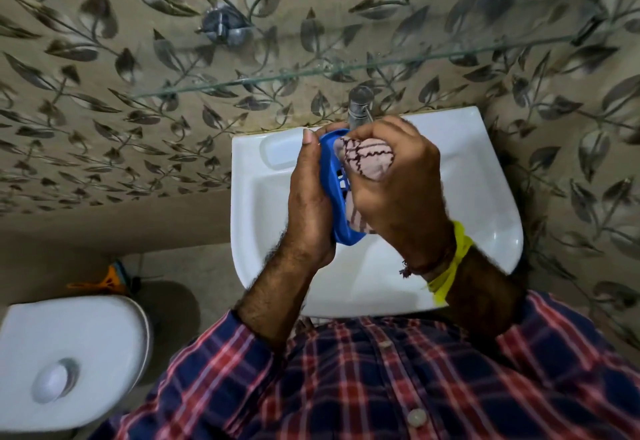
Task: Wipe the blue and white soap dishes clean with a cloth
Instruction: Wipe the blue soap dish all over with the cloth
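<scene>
Over the white basin (485, 176), below the tap (360, 107): blue soap dish (332, 176) held on edge, cradled in the left hand (308, 204), fingers curled behind it, thumb along the rim. Right hand (398, 183) closed in a fist around the bunched checked cloth (367, 159), pressed into the dish's hollow. Best done by steadying the dish firmly and working the cloth into the drain slots and rim — not just the flat. White dish not seen for certain. No brand or lettering legible anywhere.

A home bathroom is showing here: a white ceramic wall basin (485, 176) with a steel tap (358, 107) is sitting against leaf-patterned beige tiles (104, 93), beside a white toilet cistern (69, 342).
</scene>
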